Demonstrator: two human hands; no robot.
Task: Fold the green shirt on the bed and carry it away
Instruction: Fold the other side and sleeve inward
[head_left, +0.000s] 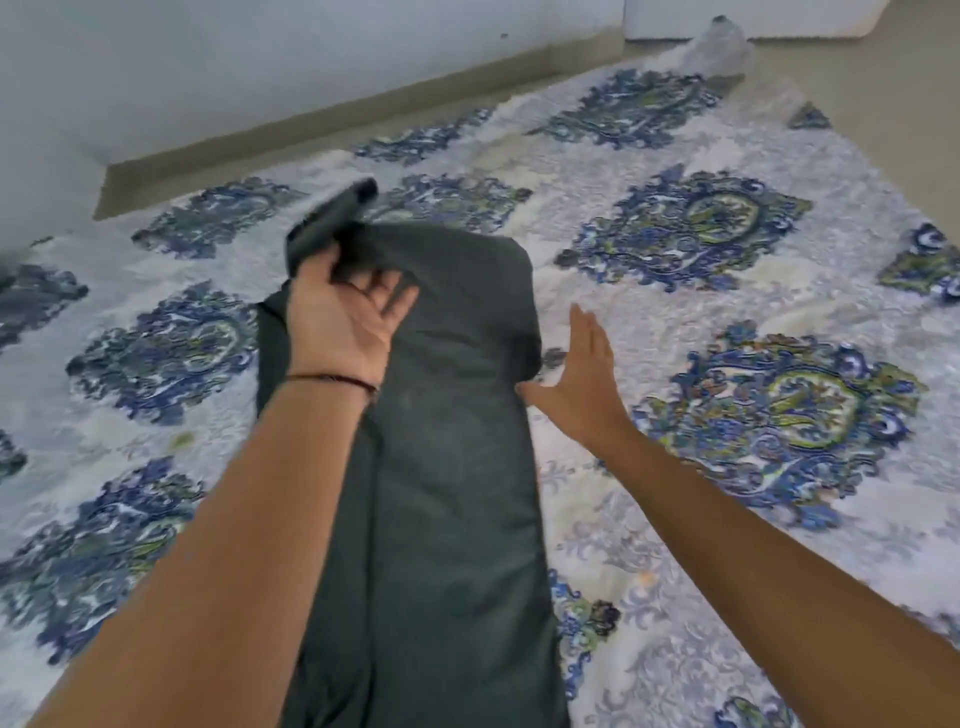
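The green shirt (447, 467) lies as a long narrow strip on the bed (727, 322), running from the near edge of the view toward the far wall. The left hand (345, 317) sits palm up at the far left corner of the strip, thumb and fingers closed on a sleeve (332, 218) that is lifted off the patterned bedspread. The right hand (582, 384) is flat and released, fingers straight, its thumb touching the shirt's right edge and the palm just beside the fabric. Right of the strip the bedspread lies wide and bare out to the floor (893, 114). On the left, the bed's far edge meets a low ledge under the wall (156, 78).
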